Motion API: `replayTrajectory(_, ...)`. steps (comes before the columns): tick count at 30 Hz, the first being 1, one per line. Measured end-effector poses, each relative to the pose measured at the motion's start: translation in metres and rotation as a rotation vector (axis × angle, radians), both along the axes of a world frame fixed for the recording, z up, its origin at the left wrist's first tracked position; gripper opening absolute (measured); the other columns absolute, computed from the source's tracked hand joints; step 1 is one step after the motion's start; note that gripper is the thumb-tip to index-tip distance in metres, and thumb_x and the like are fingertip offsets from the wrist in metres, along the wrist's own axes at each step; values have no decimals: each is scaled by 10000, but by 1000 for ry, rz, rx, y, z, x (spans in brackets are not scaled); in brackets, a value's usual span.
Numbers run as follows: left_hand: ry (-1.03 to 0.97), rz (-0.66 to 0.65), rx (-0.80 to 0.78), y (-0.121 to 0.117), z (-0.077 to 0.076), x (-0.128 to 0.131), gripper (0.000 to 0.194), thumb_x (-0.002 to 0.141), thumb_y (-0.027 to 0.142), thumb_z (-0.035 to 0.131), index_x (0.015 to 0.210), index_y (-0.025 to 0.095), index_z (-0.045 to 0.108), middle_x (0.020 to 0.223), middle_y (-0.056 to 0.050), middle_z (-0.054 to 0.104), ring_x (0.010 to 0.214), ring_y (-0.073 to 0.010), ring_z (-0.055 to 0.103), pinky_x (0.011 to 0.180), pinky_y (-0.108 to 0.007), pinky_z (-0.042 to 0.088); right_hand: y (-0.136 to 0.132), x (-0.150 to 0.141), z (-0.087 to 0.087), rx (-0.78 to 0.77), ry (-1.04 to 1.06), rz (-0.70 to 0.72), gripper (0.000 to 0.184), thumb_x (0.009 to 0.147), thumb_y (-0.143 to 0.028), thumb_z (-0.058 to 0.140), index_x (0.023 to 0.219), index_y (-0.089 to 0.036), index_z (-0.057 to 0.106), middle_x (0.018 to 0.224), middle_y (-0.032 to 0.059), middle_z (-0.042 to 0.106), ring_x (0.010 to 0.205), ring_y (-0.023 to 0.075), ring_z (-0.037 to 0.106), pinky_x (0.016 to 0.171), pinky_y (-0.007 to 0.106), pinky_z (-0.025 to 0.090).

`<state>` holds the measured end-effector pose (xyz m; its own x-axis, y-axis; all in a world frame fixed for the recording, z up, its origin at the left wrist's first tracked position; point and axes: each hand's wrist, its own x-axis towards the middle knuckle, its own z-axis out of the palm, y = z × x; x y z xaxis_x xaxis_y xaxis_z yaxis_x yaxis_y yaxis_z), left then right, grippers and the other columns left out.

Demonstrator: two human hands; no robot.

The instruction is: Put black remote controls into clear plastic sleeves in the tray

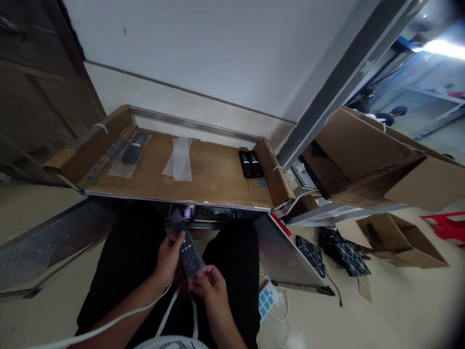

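Over my lap I hold a black remote control [188, 249] inside a clear plastic sleeve. My left hand [169, 258] is wrapped round its left side, thumb lying on the buttons. My right hand [210, 287] pinches the sleeve's near end just below the remote. On the cardboard-lined worktop [214, 179] ahead lie a bagged remote [134, 147] at the left, a flat empty plastic sleeve [180, 159] in the middle, and two bare black remotes [250, 164] side by side at the right.
A large open cardboard box [378, 160] stands at the right, smaller boxes [399, 240] and dark patterned packs [337, 252] on the floor beside it. A white power strip [268, 296] lies by my right knee. White cords hang from my chest. People sit far back right.
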<state>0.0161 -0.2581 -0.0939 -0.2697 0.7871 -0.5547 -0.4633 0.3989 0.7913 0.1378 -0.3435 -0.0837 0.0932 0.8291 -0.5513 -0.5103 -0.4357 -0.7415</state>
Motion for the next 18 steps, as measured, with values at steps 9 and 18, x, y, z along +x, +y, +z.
replayTrajectory(9, 137, 15, 99, 2, -2, 2, 595, 546, 566, 888, 812, 211, 491, 696, 45, 581, 595, -141, 562, 581, -251, 453, 3, -12, -11, 15, -41, -59, 739, 483, -513, 967, 1040, -222, 579, 861, 23, 740, 708, 200, 715, 643, 322, 594)
replayTrajectory(18, -97, -18, -50, -4, 2, -4, 528, 730, 639, 735, 965, 188, 588, 756, -8, 651, 610, -186, 632, 586, -302, 509, 15, -15, -6, -15, -1, 119, 673, 615, -739, 829, 876, -155, 618, 701, 15, 667, 477, 100, 558, 454, 240, 502)
